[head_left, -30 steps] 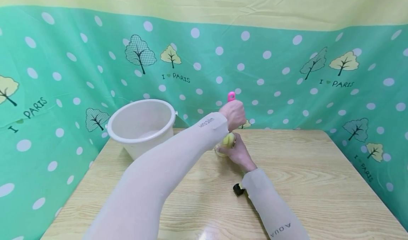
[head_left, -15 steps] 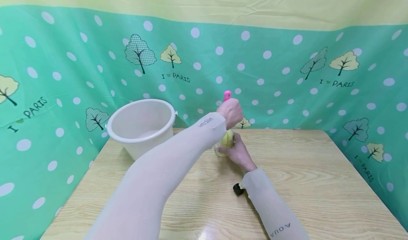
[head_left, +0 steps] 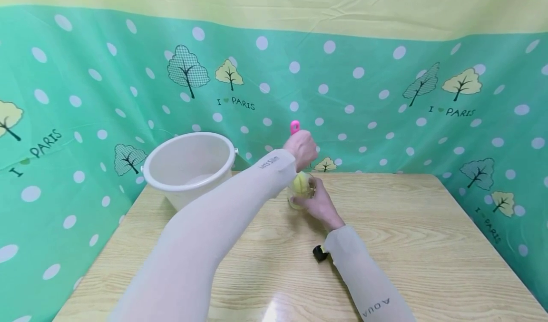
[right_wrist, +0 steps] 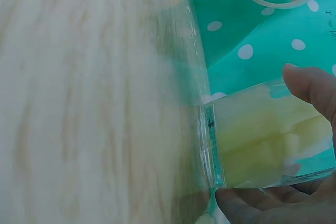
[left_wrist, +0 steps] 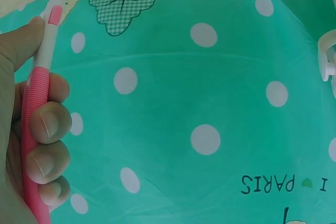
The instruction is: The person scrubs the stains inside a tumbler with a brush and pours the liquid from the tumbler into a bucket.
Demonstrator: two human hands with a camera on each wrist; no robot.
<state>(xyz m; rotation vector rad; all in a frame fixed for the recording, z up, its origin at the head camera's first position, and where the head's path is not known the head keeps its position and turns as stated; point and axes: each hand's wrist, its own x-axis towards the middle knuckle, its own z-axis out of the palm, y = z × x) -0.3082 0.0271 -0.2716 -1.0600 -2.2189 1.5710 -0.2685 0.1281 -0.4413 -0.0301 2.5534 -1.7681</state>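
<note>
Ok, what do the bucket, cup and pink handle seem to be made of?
Bucket: likely plastic, smooth, with a molded-looking rim.
Cup: probably glass, though clear plastic is possible; it is see-through with a thick, shiny base.
Handle: seemingly plastic, pink and white; the finely ribbed pink grip may be rubbery.

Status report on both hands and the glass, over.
Left hand gripping pink-and-white handle. Right hand holding glass, yellow sponge inside. No obstruction seen; white bucket stands left of glass.

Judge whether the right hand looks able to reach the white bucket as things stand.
Probably not directly: the right hand is gripping the glass, and the sleeved left forearm stretches across between that hand and the white bucket.
</note>
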